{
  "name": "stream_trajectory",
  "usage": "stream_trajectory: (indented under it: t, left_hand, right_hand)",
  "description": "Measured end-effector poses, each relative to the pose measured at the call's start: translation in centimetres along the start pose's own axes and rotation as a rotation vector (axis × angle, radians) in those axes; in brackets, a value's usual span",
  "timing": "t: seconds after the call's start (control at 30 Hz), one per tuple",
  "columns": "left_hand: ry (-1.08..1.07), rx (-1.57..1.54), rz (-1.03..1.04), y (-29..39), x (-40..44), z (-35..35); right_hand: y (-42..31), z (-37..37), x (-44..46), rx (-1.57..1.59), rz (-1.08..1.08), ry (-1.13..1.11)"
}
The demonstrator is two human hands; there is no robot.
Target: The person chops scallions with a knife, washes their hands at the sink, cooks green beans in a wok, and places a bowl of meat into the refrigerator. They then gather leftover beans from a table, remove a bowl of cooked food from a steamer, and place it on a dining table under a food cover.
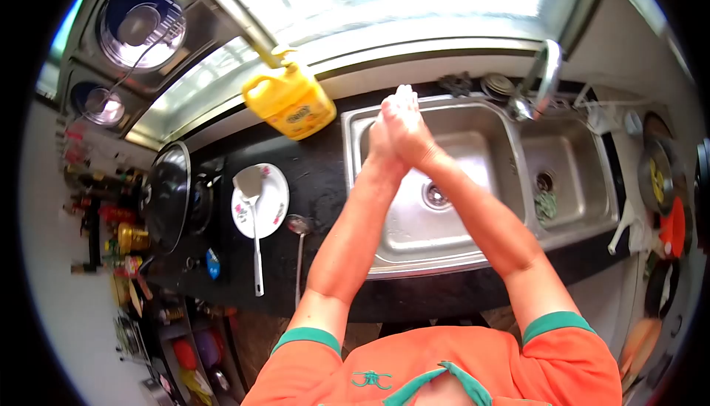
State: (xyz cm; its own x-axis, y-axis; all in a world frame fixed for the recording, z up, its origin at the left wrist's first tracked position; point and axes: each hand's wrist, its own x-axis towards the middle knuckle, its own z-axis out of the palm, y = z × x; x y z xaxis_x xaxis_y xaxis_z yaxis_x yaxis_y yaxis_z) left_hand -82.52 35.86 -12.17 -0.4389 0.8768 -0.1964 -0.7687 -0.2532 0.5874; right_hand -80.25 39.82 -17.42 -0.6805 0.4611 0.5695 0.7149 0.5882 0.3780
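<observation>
One left hand (pixel 378 140) and one right hand (pixel 410 134) are pressing together over the stainless-steel double-bowl sink (pixel 477 166); cannot tell whether anything is lying between. Presumably they are rubbing; separating would call for parting palms.

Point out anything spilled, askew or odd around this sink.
A green clump lies beside the drain in the small side of the sink; it looks left behind, though I can't tell what it is. The ladle lies directly on the counter, while the spatula rests on a plate. No clear spill or damage shows.
</observation>
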Motion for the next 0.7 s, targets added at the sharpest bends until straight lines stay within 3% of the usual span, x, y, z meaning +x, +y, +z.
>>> stream_trajectory:
  t: [0.1,0.13,0.23,0.27,0.3,0.37,0.4,0.43,0.5,0.53,0.57,0.6,0.63,0.7]
  left_hand:
    - [0.07,-0.035,-0.203,-1.4,1.8,-3.2]
    - [0.063,-0.037,-0.214,-2.3,1.2,-3.2]
    - [0.058,0.016,-0.163,-4.3,-1.2,0.2]
    - [-0.428,-0.35,-0.256,-5.6,0.3,-2.2]
    - [-0.259,-0.058,-0.214,-5.6,-1.0,-0.2]
    - [-0.189,0.006,-0.23,-5.5,-1.1,0.4]
    - [0.021,0.013,-0.275,-5.0,-0.2,0.1]
    - [0.021,0.002,-0.181,-4.8,-0.1,-0.4]
    - [0.095,0.112,-0.188,-6.1,-0.4,0.1]
    - [-0.278,-0.038,-0.249,-7.0,-0.8,0.0]
    - [-0.643,-0.199,-0.314,-8.2,-1.7,-0.2]
    - [-0.255,-0.086,-0.215,-8.5,-3.9,3.2]
    - [-0.233,-0.096,-0.227,-8.2,-3.8,3.6]
    - [0.178,0.084,-0.142,-8.3,0.0,1.1]
  right_hand:
    - [1.3,-7.3,-5.8,1.113,0.14,0.006]
    - [1.6,-7.9,-6.7,1.307,0.207,-0.02]
    - [5.5,-5.2,-5.8,1.176,0.198,-0.101]
    - [6.3,-2.1,-5.3,1.249,0.208,0.021]
    - [8.3,-3.9,-3.9,1.43,0.484,-0.143]
    - [5.9,-1.5,-6.4,0.877,0.229,-0.255]
    - [5.3,-5.2,-7.7,0.735,0.122,-0.211]
    - [5.6,-8.4,-8.6,1.124,0.148,-0.182]
    - [3.6,-3.7,-9.4,1.082,0.246,-0.068]
    - [5.8,-1.9,-7.8,1.254,0.385,-0.222]
    - [5.8,-2.1,-8.4,1.199,0.377,-0.184]
    - [5.6,-2.1,-9.1,1.137,0.37,-0.145]
    - [5.6,-2.1,-9.5,1.064,0.356,-0.103]
    - [4.9,-3.9,-10.3,1.028,0.295,-0.033]
